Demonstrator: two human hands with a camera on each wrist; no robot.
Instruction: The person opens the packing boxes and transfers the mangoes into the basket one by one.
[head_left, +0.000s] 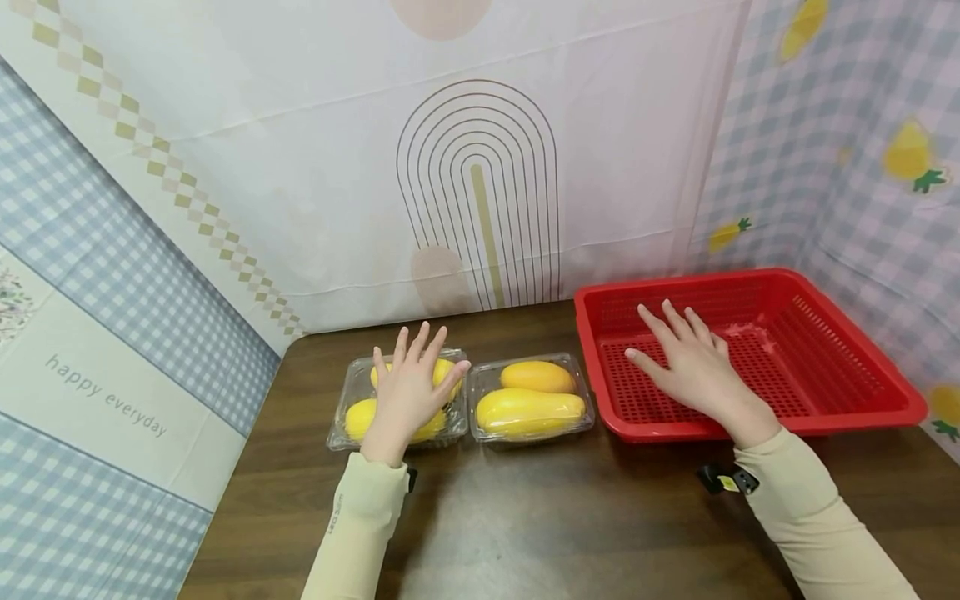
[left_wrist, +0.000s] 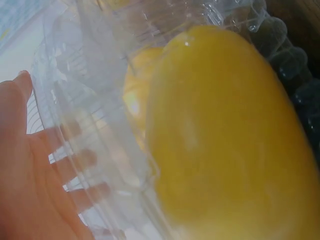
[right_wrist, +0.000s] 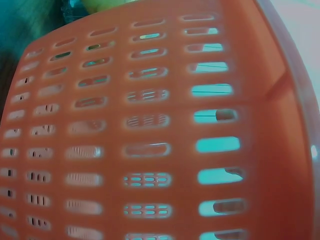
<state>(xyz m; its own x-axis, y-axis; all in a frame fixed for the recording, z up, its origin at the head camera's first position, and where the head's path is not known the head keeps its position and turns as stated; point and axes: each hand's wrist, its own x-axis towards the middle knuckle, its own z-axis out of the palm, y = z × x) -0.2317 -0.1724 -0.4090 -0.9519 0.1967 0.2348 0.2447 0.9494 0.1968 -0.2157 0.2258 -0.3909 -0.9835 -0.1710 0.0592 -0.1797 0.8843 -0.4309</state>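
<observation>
My left hand [head_left: 408, 387], fingers spread, is over the left clear plastic box [head_left: 352, 385], which holds yellow fruits [head_left: 361, 417] and is partly hidden by the hand. In the left wrist view, that hand's fingers [left_wrist: 30, 190] show behind the clear plastic, beside a large smooth yellow fruit [left_wrist: 225, 130]. My right hand [head_left: 693, 367], also spread, is over the red slotted basket [head_left: 660, 432] and holds nothing. Basket wall [right_wrist: 110, 112] fills most of the right wrist view; some fingers show through its slots.
To the right of the first box stands a second clear plastic box [head_left: 477, 417] with a long yellow fruit [head_left: 530, 412] and an orange-yellow one [head_left: 538, 376]. Everything rests on a brown wooden table [head_left: 540, 517]. Patterned cloth [head_left: 337, 208] hangs behind and at both sides.
</observation>
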